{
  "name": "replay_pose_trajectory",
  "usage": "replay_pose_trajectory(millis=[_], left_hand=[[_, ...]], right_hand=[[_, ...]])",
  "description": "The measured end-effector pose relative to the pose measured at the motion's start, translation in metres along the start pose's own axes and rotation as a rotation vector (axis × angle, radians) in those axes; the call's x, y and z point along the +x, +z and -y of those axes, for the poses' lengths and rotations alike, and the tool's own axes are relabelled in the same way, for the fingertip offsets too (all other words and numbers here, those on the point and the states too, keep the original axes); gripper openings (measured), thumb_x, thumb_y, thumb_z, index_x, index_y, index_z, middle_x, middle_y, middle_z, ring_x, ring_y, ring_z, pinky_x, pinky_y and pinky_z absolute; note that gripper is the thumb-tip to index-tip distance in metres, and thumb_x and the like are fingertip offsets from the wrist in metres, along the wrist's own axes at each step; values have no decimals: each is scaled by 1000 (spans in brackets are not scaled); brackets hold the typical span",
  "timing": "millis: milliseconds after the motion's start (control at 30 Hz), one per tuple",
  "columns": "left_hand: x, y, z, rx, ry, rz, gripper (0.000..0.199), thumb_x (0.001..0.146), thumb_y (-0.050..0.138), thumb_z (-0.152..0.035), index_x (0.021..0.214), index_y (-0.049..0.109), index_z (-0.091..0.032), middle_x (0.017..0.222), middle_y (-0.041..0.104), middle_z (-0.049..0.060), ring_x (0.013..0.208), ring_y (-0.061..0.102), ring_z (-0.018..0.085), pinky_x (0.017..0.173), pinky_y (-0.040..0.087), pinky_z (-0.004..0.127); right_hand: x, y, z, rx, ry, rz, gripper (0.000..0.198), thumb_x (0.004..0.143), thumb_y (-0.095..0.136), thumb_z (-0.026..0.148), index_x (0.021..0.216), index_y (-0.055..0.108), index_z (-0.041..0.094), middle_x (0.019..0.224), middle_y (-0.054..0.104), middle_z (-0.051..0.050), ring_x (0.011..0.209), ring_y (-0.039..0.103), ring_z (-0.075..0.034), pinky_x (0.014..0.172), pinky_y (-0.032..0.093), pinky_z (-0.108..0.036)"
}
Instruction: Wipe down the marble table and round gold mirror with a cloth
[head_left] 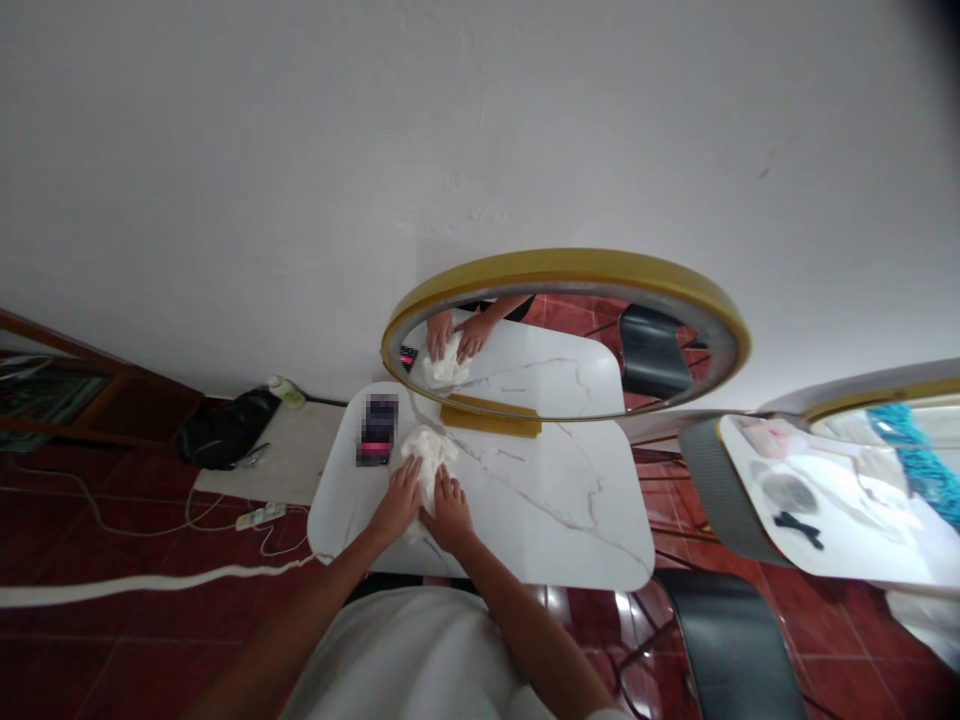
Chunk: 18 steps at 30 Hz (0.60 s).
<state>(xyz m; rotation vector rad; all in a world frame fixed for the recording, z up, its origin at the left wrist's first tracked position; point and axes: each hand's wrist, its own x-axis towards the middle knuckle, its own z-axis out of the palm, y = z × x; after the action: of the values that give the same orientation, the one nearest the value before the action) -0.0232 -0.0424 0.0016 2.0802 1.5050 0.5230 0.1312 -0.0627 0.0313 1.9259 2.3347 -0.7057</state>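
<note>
At the far left a wooden shelf (pixel 150 408) holds a packed load, too dim to name. A black bag (pixel 229 430) slumps on a mat (pixel 307 455) against the wall, its contents hidden, perhaps set there to leave the walkway free. Below it a power strip (pixel 261 516) rests on the floor by the mat, its cables spread around it, and a bottle (pixel 286 392) leans against the wall beside the bag; what it holds cannot be told. On the table (pixel 592 540), the phone (pixel 379 430) lies flat near the left edge, probably so its screen faces up to the person. The left hand (pixel 397 500) presses on the cloth (pixel 426 455) with fingers held close together; the cloth sits bunched on the tabletop, right of the phone. The right hand (pixel 452 510) bears on its other side, fingers slightly spread and curled over, likely to gather it from both sides; whether either thumb pinches cannot be told. The mirror (pixel 570 265) stands behind, on a gold base (pixel 495 415) that presumably props it up. Farther right is a black chair (pixel 731 630).
</note>
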Motion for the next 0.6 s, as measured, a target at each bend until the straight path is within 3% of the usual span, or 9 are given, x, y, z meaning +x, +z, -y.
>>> replay_pose_trajectory(millis=[133,267,400,600], left_hand=[[-29,4,-10,-14,7,31,52,96,25,-24,147,19,-22,151,28,12,139,27,24,109,33,48],[-35,5,-12,-11,8,35,51,97,24,-26,147,19,-23,150,29,11,139,28,23,109,33,47],[-14,3,-5,0,15,28,50,96,23,-26,146,21,-22,149,31,12,138,29,24,108,34,48],[34,0,14,54,13,-51,51,93,26,-20,144,25,-15,147,33,16,138,29,27,108,33,51]], right_hand=[[-24,17,-7,-16,-24,55,82,81,57,42,148,22,10,155,13,-14,131,34,-34,103,36,-44],[-29,20,-9,-30,-32,57,82,81,57,42,148,22,11,155,12,-12,132,34,-34,103,37,-44],[-13,9,-4,-25,-10,21,76,84,53,40,148,23,13,155,13,-11,132,34,-33,103,36,-45],[34,-17,6,-27,43,45,73,87,50,42,148,23,14,156,12,-10,134,32,-31,104,35,-43]])
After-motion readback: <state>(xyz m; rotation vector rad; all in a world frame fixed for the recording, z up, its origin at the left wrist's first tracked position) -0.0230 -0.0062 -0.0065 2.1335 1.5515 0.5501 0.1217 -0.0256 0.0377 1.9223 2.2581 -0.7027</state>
